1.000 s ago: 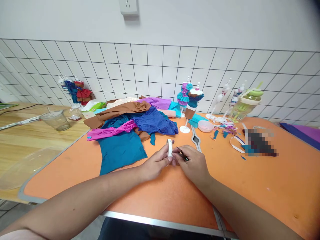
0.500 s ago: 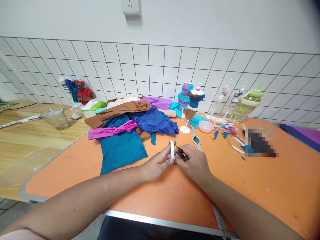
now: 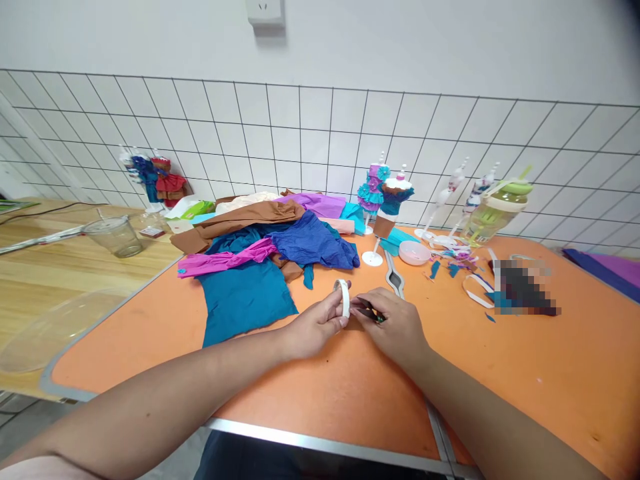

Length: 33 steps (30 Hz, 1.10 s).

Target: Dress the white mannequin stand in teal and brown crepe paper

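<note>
Left hand: grasping the white roll, thumb on its near side, fingers behind. Right hand: closed around a dark tool, fingertips just beside the roll; tool type cannot be told. The roll stands on edge above the near middle of the orange table, right of the teal sheet and nearer than the dressed form and pink bowl. Judged light, fairly stiff as a ring, not fragile, though a hard squeeze might bend it; faces probably smooth. Best hold: the rim, between thumb and fingers, leaving the right side free
</note>
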Motion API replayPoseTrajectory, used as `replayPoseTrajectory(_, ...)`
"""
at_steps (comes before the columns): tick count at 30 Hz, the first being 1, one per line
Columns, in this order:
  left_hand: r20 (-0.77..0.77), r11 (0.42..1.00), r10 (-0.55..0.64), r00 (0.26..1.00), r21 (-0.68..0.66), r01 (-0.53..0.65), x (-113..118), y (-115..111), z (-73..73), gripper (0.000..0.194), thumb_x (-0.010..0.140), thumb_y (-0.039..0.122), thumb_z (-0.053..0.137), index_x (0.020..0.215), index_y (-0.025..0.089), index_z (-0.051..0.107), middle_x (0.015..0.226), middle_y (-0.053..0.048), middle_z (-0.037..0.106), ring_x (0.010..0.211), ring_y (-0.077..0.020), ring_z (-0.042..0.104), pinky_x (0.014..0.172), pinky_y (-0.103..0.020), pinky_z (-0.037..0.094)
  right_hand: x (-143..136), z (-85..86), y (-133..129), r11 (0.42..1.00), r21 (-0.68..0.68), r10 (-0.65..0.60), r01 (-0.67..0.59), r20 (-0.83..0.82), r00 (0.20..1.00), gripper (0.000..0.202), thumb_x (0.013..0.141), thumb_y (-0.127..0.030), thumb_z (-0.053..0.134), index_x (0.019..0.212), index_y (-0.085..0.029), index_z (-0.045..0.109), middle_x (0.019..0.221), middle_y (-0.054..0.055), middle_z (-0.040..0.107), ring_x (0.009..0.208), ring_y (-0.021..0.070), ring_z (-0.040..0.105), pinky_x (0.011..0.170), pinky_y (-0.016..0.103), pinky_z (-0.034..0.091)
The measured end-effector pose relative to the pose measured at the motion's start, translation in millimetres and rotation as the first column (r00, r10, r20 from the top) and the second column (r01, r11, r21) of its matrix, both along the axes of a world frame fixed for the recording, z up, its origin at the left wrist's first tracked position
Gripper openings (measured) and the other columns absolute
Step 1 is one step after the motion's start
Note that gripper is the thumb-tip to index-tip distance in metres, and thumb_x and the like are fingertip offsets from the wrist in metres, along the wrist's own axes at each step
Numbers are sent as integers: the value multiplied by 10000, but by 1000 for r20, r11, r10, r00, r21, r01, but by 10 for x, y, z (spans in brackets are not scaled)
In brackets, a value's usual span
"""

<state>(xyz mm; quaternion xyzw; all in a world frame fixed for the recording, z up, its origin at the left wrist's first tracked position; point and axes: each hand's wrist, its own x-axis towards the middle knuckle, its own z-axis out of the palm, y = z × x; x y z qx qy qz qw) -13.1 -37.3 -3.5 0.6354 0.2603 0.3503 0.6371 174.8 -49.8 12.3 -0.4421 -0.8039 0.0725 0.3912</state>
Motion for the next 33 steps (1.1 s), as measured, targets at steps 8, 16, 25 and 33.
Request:
replayPoseTrajectory(8,31,998,68,997,12,-69,12,-14,-28,683,894,346,572,1494,251,259,1112,-71,611,894,-143,519,771,-260,387,-36,62,-61,1000,7,-8,7,13,1000,166,904,-266,556,959,-243,712,882,33,724,785,169,666,681,254,478)
replayPoseTrajectory(16,25,995,12,1000,94,-15,48,-43,-34,712,920,346,526,1519,221,162,1117,-86,617,1015,-169,565,914,-320,419,-63,-17,-45,1000,13,-20,20,31,999,166,881,-246,544,919,-222,704,852,41,724,773,171,663,647,253,459)
replayPoseTrajectory(25,-387,905,284,878,410,-112,-77,14,120,369,933,304,399,1258,174,515,1008,-76,683,943,-209,619,869,-323,447,31,60,81,982,-25,-189,188,-60,980,40,769,-209,577,737,-196,598,707,-5,621,630,135,570,586,235,399)
replayPoseTrajectory(33,-701,770,576,420,638,10,-122,7,310,438,935,495,390,1226,194,517,846,-75,719,786,-263,678,600,-283,403,114,85,104,988,-94,-125,124,-13,992,79,788,-230,556,720,-195,575,685,-9,604,619,131,546,592,235,391)
